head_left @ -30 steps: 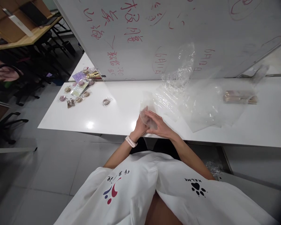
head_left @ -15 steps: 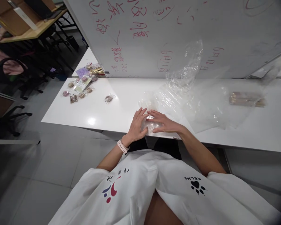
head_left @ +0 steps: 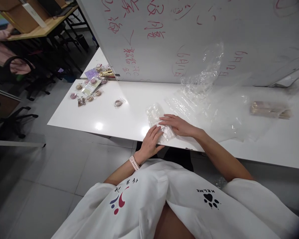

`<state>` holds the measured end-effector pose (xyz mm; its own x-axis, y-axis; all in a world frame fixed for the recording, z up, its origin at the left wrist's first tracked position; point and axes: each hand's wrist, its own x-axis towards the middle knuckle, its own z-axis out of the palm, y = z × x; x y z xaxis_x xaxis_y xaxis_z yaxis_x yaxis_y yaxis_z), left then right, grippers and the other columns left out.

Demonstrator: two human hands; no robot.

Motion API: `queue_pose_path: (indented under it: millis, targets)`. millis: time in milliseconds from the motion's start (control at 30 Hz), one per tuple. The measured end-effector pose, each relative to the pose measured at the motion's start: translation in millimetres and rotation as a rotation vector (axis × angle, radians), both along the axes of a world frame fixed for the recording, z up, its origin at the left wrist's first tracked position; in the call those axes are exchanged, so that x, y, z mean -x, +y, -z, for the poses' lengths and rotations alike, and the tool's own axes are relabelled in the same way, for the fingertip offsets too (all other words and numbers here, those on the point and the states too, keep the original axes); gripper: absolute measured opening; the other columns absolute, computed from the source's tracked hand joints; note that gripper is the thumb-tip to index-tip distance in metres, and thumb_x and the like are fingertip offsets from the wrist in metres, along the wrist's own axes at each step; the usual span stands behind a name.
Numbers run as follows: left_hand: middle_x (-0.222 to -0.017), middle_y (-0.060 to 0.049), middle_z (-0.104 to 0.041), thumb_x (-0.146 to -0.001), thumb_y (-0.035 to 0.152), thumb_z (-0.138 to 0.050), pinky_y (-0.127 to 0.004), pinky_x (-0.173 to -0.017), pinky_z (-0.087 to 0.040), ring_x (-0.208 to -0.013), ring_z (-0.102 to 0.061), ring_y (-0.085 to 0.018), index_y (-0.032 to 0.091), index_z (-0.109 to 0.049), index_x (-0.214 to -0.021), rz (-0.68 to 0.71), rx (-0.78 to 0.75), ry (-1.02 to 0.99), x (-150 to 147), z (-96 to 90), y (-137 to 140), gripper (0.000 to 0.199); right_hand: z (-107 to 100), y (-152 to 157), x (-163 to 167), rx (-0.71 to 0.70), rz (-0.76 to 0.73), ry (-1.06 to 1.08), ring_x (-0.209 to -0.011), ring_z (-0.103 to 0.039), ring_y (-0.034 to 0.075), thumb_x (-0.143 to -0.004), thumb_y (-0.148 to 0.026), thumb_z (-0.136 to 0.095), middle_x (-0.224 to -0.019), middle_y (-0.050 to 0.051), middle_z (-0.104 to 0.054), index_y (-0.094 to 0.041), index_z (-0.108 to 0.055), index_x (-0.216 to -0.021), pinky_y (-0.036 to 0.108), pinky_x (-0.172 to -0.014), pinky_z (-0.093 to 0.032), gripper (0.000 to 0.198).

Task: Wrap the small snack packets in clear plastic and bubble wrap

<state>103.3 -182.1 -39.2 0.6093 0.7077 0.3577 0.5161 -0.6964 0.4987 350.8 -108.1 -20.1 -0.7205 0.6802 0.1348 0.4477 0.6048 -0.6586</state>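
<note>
A clear plastic bag (head_left: pixel 153 114), crinkled and shiny, lies at the front edge of the white table (head_left: pixel 129 124). My left hand (head_left: pixel 150 143) rests on its near left part, fingers stretched out and the thumb at the table's edge. From the other side my right hand (head_left: pixel 180 126) lies across the bag, fingers extended and pressing on it. Neither hand is gripping the plastic. Just beyond and to the right, larger clear plastic sheets or bags (head_left: pixel 211 106) spread over the table and rise against the whiteboard (head_left: pixel 149 59).
A small wrapped round item (head_left: pixel 118 102) lies left of the hands. Several wrapped pieces (head_left: pixel 90 98) and a pale packet (head_left: pixel 91 87) are grouped at the left end. A packaged bundle of sticks (head_left: pixel 270 109) lies right. A person in pink (head_left: pixel 1 49) is at a desk upper left.
My hands have flattened onto the bag, the left moving nearer the table edge and the right lying further across. More of the bag's far end shows. The view has shifted slightly.
</note>
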Motion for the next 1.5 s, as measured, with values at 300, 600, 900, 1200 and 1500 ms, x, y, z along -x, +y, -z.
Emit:
queue_pose_path:
  millis: [300, 600, 900, 1200, 1500]
  targets:
    - [-0.138, -0.014, -0.056, -0.087, 0.040, -0.071, -0.045, -0.106, -0.047, -0.130, -0.049, -0.029, 0.022, -0.047, -0.133, -0.068, 0.235, -0.133, 14, -21.3, 39, 0.055, 11, -4, 21, 0.005, 0.251, 0.056, -0.116, -0.054, 0.029, -0.092, -0.034, -0.057, -0.123, 0.007, -0.067, -0.027, -0.064, -0.128, 0.047, -0.098, -0.043, 0.037]
    - [-0.072, 0.002, -0.058, -0.094, 0.051, -0.056, -0.026, -0.062, -0.038, -0.066, -0.054, -0.015, 0.022, -0.050, -0.097, -0.426, 0.531, -0.145, -7, -34.8, 96, 0.031, 9, -8, 67, 0.082, 0.872, 0.124, -0.078, -0.059, 0.024, -0.102, -0.054, -0.034, -0.081, 0.005, -0.066, -0.020, -0.059, -0.115, 0.040, -0.080, -0.045, 0.044]
    - [-0.081, -0.006, -0.067, -0.089, 0.040, -0.065, -0.034, -0.075, -0.046, -0.081, -0.063, -0.024, 0.015, -0.045, -0.133, -0.472, 0.598, -0.012, -14, -42.7, 126, 0.055, 14, -10, 55, -0.362, 0.487, -0.124, -0.125, -0.050, 0.030, -0.099, -0.038, -0.053, -0.139, 0.011, -0.058, -0.022, -0.056, -0.133, 0.046, -0.100, -0.040, 0.038]
    - [-0.129, -0.013, -0.063, -0.088, 0.039, -0.066, -0.043, -0.098, -0.044, -0.118, -0.055, -0.029, 0.019, -0.055, -0.127, -0.217, 0.224, -0.051, -2, -32.8, 114, 0.045, 7, 31, 59, -0.268, 0.438, -0.122, -0.110, -0.054, 0.032, -0.102, -0.031, -0.039, -0.119, 0.014, -0.066, -0.019, -0.060, -0.125, 0.047, -0.092, -0.045, 0.033]
    - [-0.079, 0.000, -0.059, -0.084, 0.035, -0.067, -0.026, -0.066, -0.041, -0.072, -0.056, -0.015, 0.018, -0.054, -0.115, -0.478, 0.629, -0.307, -12, -29.0, 165, 0.037, 4, 77, 62, -0.068, 0.694, -0.105, -0.101, -0.062, 0.028, -0.103, -0.037, -0.034, -0.120, 0.012, -0.065, -0.023, -0.056, -0.128, 0.043, -0.086, -0.049, 0.036]
